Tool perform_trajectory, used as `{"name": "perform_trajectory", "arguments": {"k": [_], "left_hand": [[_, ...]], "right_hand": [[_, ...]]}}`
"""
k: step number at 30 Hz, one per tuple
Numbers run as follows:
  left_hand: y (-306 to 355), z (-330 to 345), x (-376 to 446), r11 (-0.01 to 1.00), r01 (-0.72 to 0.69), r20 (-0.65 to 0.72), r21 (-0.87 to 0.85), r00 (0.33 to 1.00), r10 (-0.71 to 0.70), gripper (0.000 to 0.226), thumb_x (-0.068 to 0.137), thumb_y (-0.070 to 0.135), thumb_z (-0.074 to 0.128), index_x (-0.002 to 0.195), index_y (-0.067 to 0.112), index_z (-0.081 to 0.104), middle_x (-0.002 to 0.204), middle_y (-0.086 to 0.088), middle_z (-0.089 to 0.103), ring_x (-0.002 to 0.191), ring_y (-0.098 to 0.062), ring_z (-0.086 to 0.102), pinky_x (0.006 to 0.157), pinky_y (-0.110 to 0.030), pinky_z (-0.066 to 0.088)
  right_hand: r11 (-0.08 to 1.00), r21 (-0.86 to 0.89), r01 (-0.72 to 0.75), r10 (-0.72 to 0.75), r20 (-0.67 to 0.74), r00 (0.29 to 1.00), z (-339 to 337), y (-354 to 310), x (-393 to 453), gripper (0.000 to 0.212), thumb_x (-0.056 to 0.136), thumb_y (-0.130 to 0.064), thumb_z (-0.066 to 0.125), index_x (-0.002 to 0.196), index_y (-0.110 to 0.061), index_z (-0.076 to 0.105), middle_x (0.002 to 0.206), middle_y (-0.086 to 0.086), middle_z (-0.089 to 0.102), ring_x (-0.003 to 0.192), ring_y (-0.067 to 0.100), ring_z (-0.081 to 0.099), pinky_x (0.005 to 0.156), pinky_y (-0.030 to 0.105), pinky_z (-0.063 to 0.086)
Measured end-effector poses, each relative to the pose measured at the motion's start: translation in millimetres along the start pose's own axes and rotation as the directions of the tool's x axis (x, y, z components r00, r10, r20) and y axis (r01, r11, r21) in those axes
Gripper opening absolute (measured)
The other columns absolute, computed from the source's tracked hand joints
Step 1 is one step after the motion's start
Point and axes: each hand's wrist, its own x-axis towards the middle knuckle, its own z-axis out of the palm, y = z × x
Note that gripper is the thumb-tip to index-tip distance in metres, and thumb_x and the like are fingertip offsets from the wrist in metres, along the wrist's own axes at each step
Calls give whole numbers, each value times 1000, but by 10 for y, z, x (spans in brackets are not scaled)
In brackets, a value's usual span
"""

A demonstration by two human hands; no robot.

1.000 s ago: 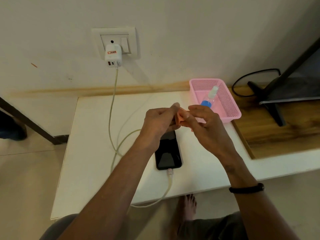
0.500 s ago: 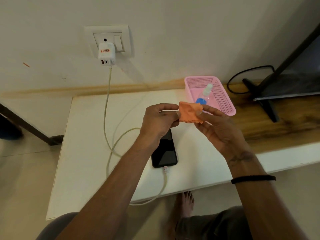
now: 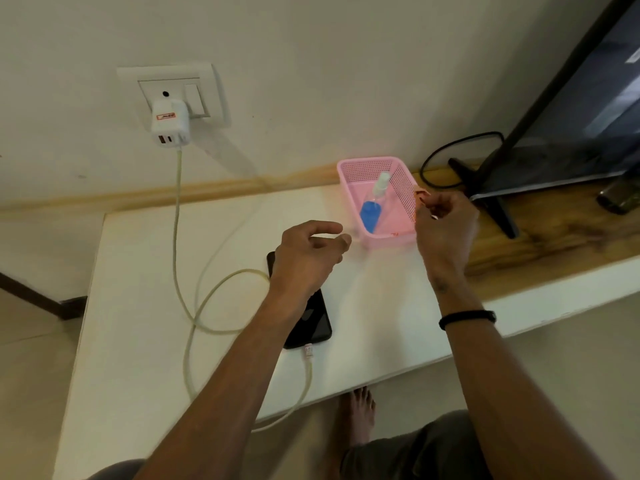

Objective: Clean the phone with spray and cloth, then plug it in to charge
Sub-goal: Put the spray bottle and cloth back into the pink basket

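A black phone (image 3: 313, 323) lies flat on the white table (image 3: 138, 306), partly under my left forearm, with a cable plug (image 3: 308, 351) at its near end. The cream cable (image 3: 180, 220) runs up to a white charger (image 3: 169, 124) in the wall socket. A spray bottle (image 3: 374, 206) with a blue label lies in the pink basket (image 3: 363, 168). My right hand (image 3: 445, 223) holds the folded orange cloth (image 3: 421, 195) at the basket's right rim; only a corner of the cloth shows. My left hand (image 3: 308, 254) hovers above the phone, fingers loosely curled, holding nothing.
A wooden shelf (image 3: 554, 244) adjoins the table on the right and carries a dark screen on a black stand (image 3: 498, 209), a looped black cable (image 3: 450, 150) and a dark object (image 3: 620, 199). My bare foot (image 3: 360, 414) is under the table's front edge.
My left hand let go of the orange cloth. My right hand carried the cloth right and away, to the basket's right rim.
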Motion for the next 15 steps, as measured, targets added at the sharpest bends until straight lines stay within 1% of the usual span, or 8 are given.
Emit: {"name": "perform_trajectory", "arguments": {"k": [1,3,5,7,9,11,13,15], "left_hand": [[-2,-6,-1,1000,2,1,0,1000,-2,19,88,31,79,106,27,76,89,2,81,83,-15,77,91,-40,62],[-9,-25,4,1000,3,0,-5,1000,-3,18,88,32,79,106,29,76,88,3,81,82,-13,77,92,-41,62],[-7,-46,23,1000,-2,-5,5,1000,2,18,87,33,79,104,31,76,88,6,81,82,-12,77,94,-42,61],[3,-68,44,1000,-1,-14,16,1000,1,17,86,36,79,103,33,76,87,9,81,82,-10,77,95,-43,60],[14,-73,51,1000,1,-20,16,1000,0,17,87,36,78,103,34,75,87,9,81,83,-10,77,96,-44,59],[21,-70,38,1000,1,-18,9,1000,-1,17,87,35,77,104,33,75,87,8,81,84,-12,77,96,-46,59],[25,-70,23,1000,2,-14,12,1000,-2,17,88,35,77,104,32,75,87,8,81,84,-13,77,95,-47,60],[28,-84,13,1000,4,-18,13,1000,-4,17,87,36,77,104,32,75,87,8,81,83,-12,77,95,-46,60]], "right_hand": [[992,-97,83,-82,17,997,57,11,17,9,90,-9,72,91,-15,65,93,-1,70,88,18,68,69,31,61],[929,-307,209,-196,74,978,164,60,44,9,92,-6,71,90,-14,65,97,5,69,96,25,64,76,42,61],[847,-460,266,-198,192,961,218,115,46,6,92,-10,71,98,-11,68,108,10,69,107,31,59,86,49,58],[811,-499,307,-150,329,932,230,165,38,12,95,-17,69,104,-9,67,115,12,68,109,32,60,91,47,58],[784,-506,359,-148,410,900,221,180,41,18,98,-24,65,105,-7,63,112,13,68,89,25,64,83,38,57],[763,-504,404,-149,471,869,219,162,34,23,102,-25,57,113,-6,54,113,14,65,72,15,53,75,33,51],[724,-535,436,-120,525,843,194,145,7,27,105,-24,51,125,-6,46,123,16,61,85,21,59,90,48,52],[577,-630,519,-83,587,805,144,157,-27,39,107,-25,48,137,-2,40,134,20,56,109,37,64,105,63,44]]}}
